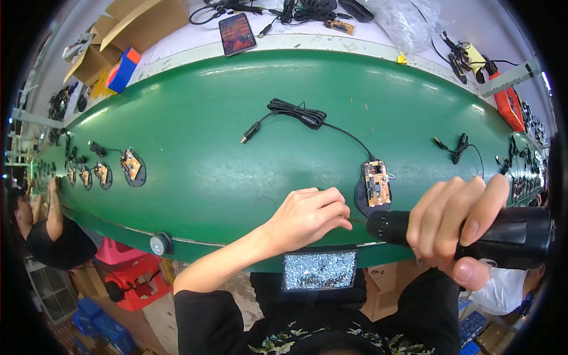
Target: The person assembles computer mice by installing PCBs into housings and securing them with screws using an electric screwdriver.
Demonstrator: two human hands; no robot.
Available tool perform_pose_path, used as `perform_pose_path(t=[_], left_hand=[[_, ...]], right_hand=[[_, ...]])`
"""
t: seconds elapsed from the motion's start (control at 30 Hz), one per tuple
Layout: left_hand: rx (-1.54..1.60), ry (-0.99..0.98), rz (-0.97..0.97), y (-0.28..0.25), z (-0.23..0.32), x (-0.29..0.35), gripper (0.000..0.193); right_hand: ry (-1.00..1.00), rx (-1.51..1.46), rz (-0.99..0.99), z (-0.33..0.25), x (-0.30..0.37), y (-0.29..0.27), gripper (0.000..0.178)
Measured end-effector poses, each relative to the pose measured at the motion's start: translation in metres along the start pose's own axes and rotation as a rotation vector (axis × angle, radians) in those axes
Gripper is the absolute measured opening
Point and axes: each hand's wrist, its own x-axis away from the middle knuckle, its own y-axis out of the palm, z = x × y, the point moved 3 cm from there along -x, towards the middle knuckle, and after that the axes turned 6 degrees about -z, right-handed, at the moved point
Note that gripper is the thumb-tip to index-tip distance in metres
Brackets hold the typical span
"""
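Note:
In my right hand (458,228) is a black electric screwdriver (387,226), held level with its nose toward my left hand. My left hand (310,218) is closed in a pinch just off that nose, at what looks like the thin bit; whatever the fingertips hold is too small to make out. Just beyond the nose lies a black computer mouse base (362,198) with a tan circuit board (377,184) on it. From the board a black cable (299,113) runs to a coiled bundle and a plug. Below my left hand sits a tray of small silvery screws (320,270).
More mouse bases with boards (134,167) stand in a row on the green belt (207,148) at left; others are at far right. A shelf beyond holds a phone (238,34), cables and cardboard boxes (142,23). A co-worker (50,236) sits at left near red stools (137,284).

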Motion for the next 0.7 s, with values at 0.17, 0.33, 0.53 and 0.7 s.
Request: perform_pose_path(t=[0.17,0.33,0.53,0.7], left_hand=[[-0.107,0.054,-0.007,0.001,0.002,-0.0016,0.02],[-0.154,0.046,0.044,0.0052,-0.0023,0.0013,0.021],[-0.108,0.036,0.042,0.0007,0.0019,-0.0016,0.021],[-0.079,0.031,0.041,-0.0004,0.0022,-0.0005,0.022]], right_hand=[[-0.054,0.007,0.078,0.006,0.0028,0.0027,0.037],[-0.057,0.003,0.11,0.0015,0.0042,0.0012,0.038],[-0.054,-0.012,0.09,0.0042,0.0048,0.0006,0.037],[-0.003,-0.02,0.027,0.0054,0.0036,0.0008,0.036]])
